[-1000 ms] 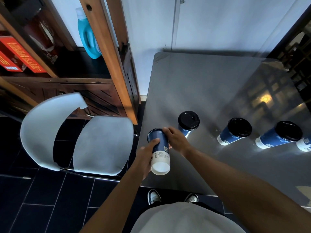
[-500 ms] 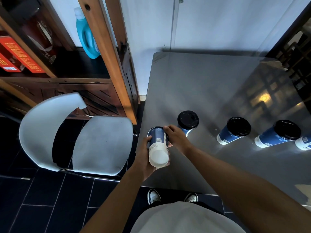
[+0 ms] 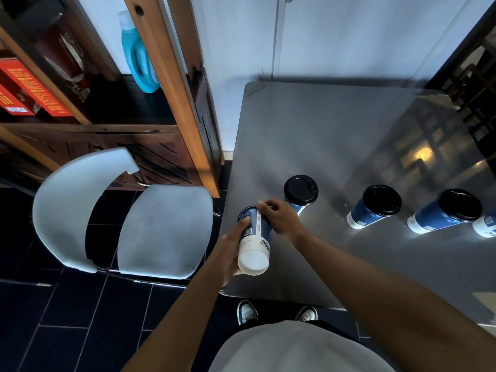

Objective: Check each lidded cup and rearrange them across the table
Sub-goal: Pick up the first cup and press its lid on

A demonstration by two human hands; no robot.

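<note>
While your left hand (image 3: 228, 253) grips the upturned cup (image 3: 253, 241), right-hand fingers (image 3: 264, 208) pinch its lid end; it has rotated since, label check underway.

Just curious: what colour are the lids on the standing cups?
Black lids, clearest in the head view.

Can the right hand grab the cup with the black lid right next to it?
Probably yes. The right hand sits just beside that cup with nothing between, but it is busy holding the tipped cup and must let go first.
</note>
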